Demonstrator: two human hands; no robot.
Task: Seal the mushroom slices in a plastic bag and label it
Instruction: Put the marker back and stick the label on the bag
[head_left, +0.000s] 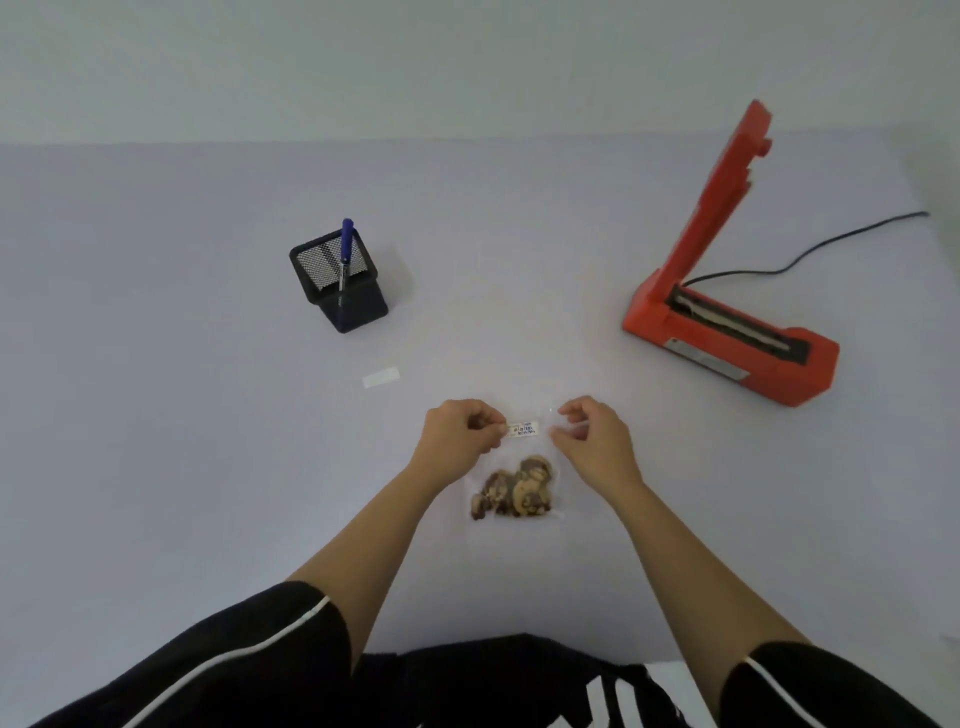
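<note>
A clear plastic bag (511, 454) lies flat on the table in front of me, with brown mushroom slices (517, 488) bunched in its near half. A small white label (523, 429) with blue writing sits on the bag's far part. My left hand (460, 434) pinches the label's left end between thumb and fingers. My right hand (597, 436) hovers at the bag's right upper corner, thumb and forefinger pinched on the bag's edge there.
A black mesh pen holder (340, 283) with a blue pen (345, 249) stands to the far left. A red heat sealer (727, 332) with its arm raised sits at the right, its black cord (810, 249) trailing back. A white backing strip (382, 378) lies near the holder.
</note>
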